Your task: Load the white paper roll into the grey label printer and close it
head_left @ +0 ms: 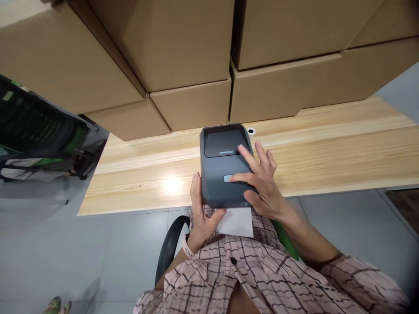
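Observation:
A dark grey label printer [216,183] stands on the wooden table, close to its front edge. White paper [236,222] sticks out of the printer's near side, above my lap. My left hand [201,213] rests against the printer's left side, fingers extended along it and thumb by the paper. Over the printer's right side, my right hand [260,183] has its fingers spread, with one fingertip at the light blue button on top. A small white roll [251,131] sits just behind the printer's back right corner.
Large stacked cardboard boxes [193,107] line the back of the wooden table [131,183]. A black and green chair [42,126] is at the far left. Part of my own chair [170,244] shows beside me. Someone's feet [55,305] show at the lower left.

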The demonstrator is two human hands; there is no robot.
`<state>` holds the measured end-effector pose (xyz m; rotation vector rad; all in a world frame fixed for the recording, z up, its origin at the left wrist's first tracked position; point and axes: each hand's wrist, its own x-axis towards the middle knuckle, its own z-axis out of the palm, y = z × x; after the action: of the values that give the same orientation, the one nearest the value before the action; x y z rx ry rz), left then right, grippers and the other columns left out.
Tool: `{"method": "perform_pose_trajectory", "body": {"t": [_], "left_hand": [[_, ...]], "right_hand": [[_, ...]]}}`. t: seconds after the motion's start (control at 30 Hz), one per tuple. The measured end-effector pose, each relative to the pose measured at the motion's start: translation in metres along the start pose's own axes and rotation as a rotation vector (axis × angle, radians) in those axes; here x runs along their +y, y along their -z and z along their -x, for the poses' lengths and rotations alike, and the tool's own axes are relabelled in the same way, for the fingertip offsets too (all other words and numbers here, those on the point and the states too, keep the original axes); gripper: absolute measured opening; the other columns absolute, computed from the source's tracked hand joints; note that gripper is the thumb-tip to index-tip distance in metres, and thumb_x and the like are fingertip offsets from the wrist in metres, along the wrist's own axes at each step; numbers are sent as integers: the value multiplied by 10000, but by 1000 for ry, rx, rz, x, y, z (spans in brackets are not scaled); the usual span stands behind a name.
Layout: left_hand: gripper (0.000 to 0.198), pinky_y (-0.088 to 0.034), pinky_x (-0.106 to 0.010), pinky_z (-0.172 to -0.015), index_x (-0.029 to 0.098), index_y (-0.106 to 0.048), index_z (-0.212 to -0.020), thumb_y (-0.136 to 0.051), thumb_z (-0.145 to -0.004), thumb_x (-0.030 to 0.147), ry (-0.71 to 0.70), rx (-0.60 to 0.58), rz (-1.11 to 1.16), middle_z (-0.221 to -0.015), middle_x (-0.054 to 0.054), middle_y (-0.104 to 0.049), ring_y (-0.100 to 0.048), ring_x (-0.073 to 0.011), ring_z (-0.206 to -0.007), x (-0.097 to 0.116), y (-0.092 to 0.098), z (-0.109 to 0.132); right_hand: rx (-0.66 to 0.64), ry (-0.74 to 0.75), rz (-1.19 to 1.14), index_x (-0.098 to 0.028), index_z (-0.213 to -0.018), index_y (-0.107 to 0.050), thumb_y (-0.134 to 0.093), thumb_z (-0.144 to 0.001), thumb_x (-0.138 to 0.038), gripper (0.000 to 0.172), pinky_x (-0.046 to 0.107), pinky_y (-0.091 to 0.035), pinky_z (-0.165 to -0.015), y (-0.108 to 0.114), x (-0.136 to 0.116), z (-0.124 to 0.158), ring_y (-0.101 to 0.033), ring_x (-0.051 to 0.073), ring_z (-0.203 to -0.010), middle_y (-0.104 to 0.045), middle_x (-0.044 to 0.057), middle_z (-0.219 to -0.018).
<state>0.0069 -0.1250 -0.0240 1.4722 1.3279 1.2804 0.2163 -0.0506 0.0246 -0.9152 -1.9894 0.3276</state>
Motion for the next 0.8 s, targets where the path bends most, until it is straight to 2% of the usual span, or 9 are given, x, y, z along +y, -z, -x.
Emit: {"method": "perform_pose_trajectory", "body": {"t": [0.07, 0.1, 0.17, 0.23, 0.33, 0.47, 0.57, 0.8], "left_hand": [[942, -120, -550, -1395, 397, -163, -1712, -687, -947, 564, -98, 41, -83, -1832, -22, -97, -57, -381, -1694, 1, 0, -1], [925, -118, -571, -1391, 387, -169, -1713, -672, -957, 562, -137, 51, -108, -1830, -32, -115, -69, -382, -1693, 1, 0, -1], [905, -137, -586, -1385, 363, -170, -1715, -643, -973, 572, -153, 48, -82, -1826, -50, -138, -98, -375, -1692, 3, -3, -2], [832, -186, -554, -1383, 342, -204, -1709, -581, -1006, 576, -140, 59, 11, -1821, -62, -166, -143, -350, -1689, 5, -7, -3], [714, -270, -485, -1364, 335, -276, -1682, -508, -1044, 556, -137, 125, 145, -1811, -60, -218, -215, -310, -1678, 5, -16, -4], [708, -292, -450, -1349, 294, -351, -1654, -536, -1027, 566, -201, 219, 196, -1798, -80, -260, -236, -313, -1671, -2, -26, -6], [622, -275, -430, -1349, 286, -435, -1614, -486, -1051, 544, -235, 280, 252, -1780, -67, -313, -247, -297, -1669, -8, -32, -8], [525, -323, -390, -1318, 291, -558, -1521, -429, -1074, 534, -131, 424, 389, -1698, -48, -469, -379, -252, -1611, -2, -47, -11]], "right_hand": [[102, -87, -95, -364, -1339, -676, -278, -1091, -644, 547, 734, -109, -1319, -12, 4, 15, -189, 357, -1672, -248, -26, -1792], [149, -132, -144, -371, -1446, -612, -264, -1090, -647, 569, 716, -137, -1326, -18, 6, 23, -228, 349, -1663, -235, -8, -1796], [229, -218, -235, -364, -1601, -461, -262, -1090, -647, 618, 665, -185, -1343, -30, 8, 39, -291, 322, -1646, -283, 28, -1783], [286, -283, -305, -343, -1662, -375, -274, -1086, -650, 660, 587, -265, -1345, -41, 8, 51, -320, 296, -1637, -334, 44, -1766], [362, -329, -397, -307, -1671, -367, -323, -1076, -647, 687, 493, -370, -1314, -53, 4, 60, -355, 275, -1623, -361, 57, -1754], [441, -415, -594, -318, -1645, -400, -377, -1068, -654, 668, 504, -336, -1329, -61, -4, 57, -311, 265, -1642, -331, 31, -1768], [499, -463, -720, -312, -1598, -460, -414, -1063, -649, 634, 511, -320, -1333, -64, -8, 53, -323, 266, -1636, -359, 33, -1756], [619, -529, -792, -309, -1502, -540, -384, -1078, -591, 532, 548, -308, -1334, -73, -10, 55, -383, 259, -1607, -438, 36, -1714]]}}
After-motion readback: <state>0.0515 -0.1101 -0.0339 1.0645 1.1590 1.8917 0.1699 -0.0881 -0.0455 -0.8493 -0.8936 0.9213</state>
